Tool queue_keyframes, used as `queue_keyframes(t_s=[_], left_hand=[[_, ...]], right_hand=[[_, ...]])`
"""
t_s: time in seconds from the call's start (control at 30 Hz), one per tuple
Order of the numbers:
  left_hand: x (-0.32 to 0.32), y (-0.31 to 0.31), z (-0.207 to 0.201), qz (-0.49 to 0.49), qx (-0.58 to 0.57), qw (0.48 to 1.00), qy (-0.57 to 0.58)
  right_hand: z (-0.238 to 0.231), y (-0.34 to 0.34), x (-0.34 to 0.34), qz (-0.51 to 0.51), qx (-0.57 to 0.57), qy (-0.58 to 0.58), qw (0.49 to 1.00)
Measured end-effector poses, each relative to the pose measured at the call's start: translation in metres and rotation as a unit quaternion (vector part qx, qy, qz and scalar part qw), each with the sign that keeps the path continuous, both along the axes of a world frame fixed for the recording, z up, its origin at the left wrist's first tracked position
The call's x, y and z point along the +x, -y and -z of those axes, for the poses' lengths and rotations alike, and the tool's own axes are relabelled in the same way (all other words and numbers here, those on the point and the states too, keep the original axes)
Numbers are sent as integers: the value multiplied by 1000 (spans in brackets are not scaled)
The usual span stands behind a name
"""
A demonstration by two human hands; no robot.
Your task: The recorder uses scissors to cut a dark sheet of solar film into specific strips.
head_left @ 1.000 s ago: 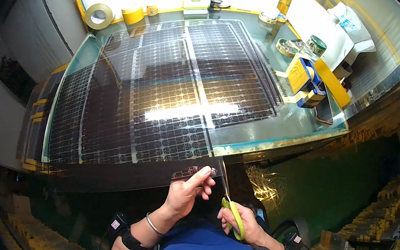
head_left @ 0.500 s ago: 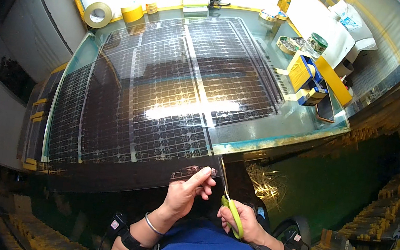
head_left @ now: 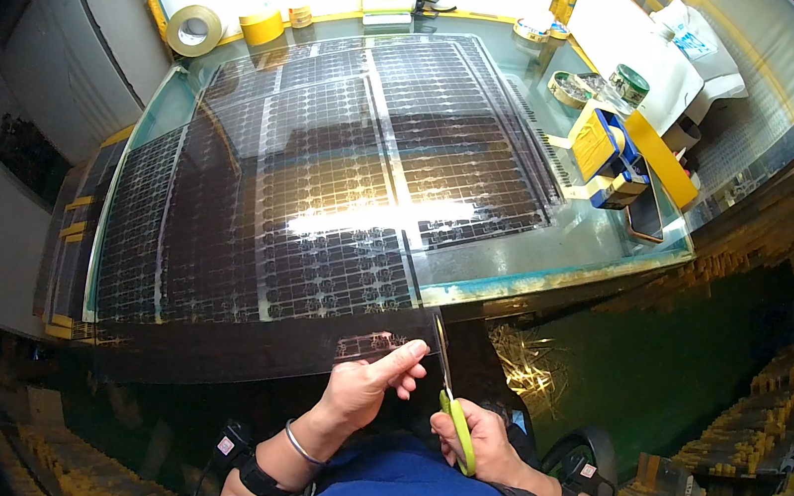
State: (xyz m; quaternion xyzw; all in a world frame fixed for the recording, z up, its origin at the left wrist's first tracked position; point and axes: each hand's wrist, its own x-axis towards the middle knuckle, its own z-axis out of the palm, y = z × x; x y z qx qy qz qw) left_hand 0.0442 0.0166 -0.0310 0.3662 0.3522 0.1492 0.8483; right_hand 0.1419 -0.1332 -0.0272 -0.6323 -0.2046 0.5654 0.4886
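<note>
Head view, film [head_left: 305,261]: dark, gridded, on the table [head_left: 504,274], near edge overhanging.
Left hand [head_left: 364,386]: pinching the film's near right corner; slack there could let it buckle.
Right hand [head_left: 484,438]: gripping green-handled scissors [head_left: 459,431]; a wrist twist could nick the grid.

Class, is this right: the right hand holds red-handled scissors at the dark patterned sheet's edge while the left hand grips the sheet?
Not quite: the head view shows green-handled scissors, not red. The right hand does hold them at the edge of the dark patterned sheet while the left hand grips the sheet.
</note>
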Motion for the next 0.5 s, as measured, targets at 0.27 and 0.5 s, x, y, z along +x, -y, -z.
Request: queue_keyframes(t_s=[0.27, 0.5], left_hand=[[-2, 1, 0, 11, -14, 1000, -17], [6, 6, -4, 3, 9, 1000, 0]], right_hand=[[7, 2, -2, -8, 15, 117, 993], [6, 0, 3, -12, -7, 30, 999]])
